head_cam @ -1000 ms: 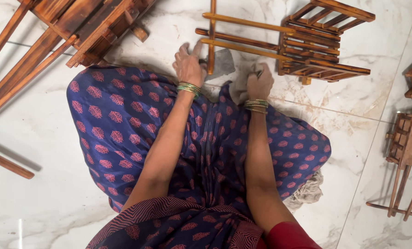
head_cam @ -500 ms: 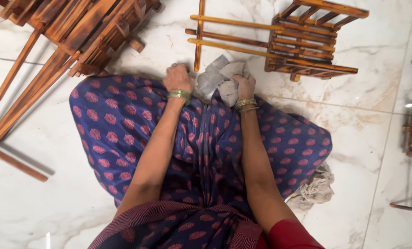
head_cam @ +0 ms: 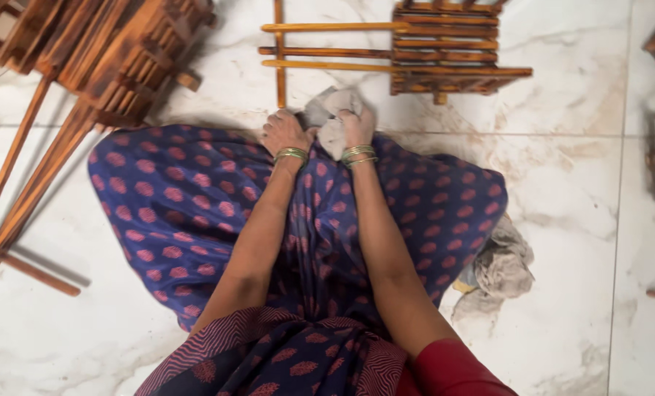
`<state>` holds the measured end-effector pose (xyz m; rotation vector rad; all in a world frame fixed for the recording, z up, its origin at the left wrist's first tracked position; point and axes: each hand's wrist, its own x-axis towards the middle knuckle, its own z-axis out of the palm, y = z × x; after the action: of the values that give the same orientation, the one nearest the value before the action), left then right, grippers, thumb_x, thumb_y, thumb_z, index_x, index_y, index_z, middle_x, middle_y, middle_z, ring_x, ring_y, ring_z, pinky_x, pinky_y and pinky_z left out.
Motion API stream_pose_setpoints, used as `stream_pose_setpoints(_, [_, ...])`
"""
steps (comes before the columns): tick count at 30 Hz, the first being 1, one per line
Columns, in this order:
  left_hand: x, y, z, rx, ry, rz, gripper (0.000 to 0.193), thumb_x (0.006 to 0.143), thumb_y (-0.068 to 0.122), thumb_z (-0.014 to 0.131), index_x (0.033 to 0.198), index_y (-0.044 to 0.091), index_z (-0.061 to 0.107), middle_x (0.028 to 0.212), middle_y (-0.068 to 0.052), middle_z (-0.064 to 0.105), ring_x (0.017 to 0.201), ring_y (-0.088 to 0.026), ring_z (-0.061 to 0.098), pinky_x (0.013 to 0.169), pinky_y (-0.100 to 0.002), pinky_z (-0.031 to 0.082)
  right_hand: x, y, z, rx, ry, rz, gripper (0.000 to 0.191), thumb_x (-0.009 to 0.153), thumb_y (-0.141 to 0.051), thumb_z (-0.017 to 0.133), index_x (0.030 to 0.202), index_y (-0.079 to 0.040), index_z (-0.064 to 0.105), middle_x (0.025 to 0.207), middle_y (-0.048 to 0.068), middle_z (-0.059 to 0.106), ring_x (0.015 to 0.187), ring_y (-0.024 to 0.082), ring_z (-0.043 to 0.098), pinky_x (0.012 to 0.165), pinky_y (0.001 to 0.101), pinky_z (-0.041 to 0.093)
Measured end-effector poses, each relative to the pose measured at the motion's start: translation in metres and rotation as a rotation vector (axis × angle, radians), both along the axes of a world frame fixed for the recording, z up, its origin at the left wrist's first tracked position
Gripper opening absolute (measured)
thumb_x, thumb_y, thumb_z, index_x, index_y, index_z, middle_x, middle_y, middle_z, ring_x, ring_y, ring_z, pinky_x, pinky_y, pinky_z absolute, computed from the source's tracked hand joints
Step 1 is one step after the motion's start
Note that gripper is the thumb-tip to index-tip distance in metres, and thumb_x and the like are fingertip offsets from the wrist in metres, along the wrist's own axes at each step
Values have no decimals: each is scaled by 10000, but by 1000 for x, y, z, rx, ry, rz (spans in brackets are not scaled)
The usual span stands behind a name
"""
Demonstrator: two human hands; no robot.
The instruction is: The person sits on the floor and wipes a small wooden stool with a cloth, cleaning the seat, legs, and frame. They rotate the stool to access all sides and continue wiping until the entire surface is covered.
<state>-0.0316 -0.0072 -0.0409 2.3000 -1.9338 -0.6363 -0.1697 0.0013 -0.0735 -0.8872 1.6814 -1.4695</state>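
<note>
Wooden slat frame (head_cam: 444, 48) lies just ahead on the marble floor (head_cam: 576, 147), long rails running left-right; grey cloth (head_cam: 332, 121) bunched between my hands, right hand (head_cam: 358, 126) clamped on it, left hand (head_cam: 283, 132) curled beside, touching.

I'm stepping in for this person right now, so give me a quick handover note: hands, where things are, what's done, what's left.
Left hand: closed at the front edge of the blue skirt, beside the grey cloth; whether it grips the cloth is unclear.
Right hand: shut on the cloth.
Wooden rack: lying on the marble floor just beyond the hands, untouched.
More racks at far left. A second rag lies by the right knee.
Done: cloth gathered up.
Left: the cloth has not met any rack yet.
</note>
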Motion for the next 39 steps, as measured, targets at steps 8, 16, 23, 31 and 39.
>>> stream_pose_setpoints(8, [-10, 5, -3, 44, 26, -2, 485, 763, 292, 816, 1169, 85, 653, 1202, -201, 641, 1102, -414, 648, 905, -524, 542, -7, 20, 7, -100, -141, -213, 269, 752, -57, 701, 998, 32, 761, 940, 84, 771, 852, 185, 715, 802, 323, 573])
stream_pose_setpoints(16, [17, 17, 7, -183, -37, -68, 337, 739, 249, 782, 1006, 64, 690, 1052, -243, 703, 966, -454, 684, 773, -542, 547, -20, 34, 8, -225, -238, -380, 277, 752, -77, 703, 989, 63, 735, 940, 90, 751, 853, 192, 686, 801, 318, 554])
stream_pose_setpoints(23, [-16, 53, 70, -455, 544, -192, 486, 810, 58, 565, 1293, 32, 610, 1084, -170, 744, 1020, -379, 681, 875, -509, 518, -21, 36, 11, -52, -570, -536, 304, 746, -86, 767, 1007, 64, 722, 959, 137, 727, 827, 268, 682, 780, 385, 555])
stream_pose_setpoints(31, [-166, 130, 118, -316, 1084, -832, 389, 921, 362, 716, 1124, 32, 684, 1159, -160, 701, 1039, -335, 693, 908, -413, 547, -21, 60, 2, -65, 159, -366, 398, 832, -130, 816, 1137, 82, 676, 1026, 182, 680, 917, 317, 651, 845, 466, 513])
stream_pose_setpoints(39, [24, -43, 15, -632, 622, -284, 254, 941, 229, 653, 1001, -17, 682, 1000, -208, 672, 927, -402, 649, 826, -476, 524, -6, 32, -5, -111, -198, 13, 473, 785, 7, 685, 1255, 56, 655, 1157, 183, 714, 1022, 277, 684, 930, 368, 553])
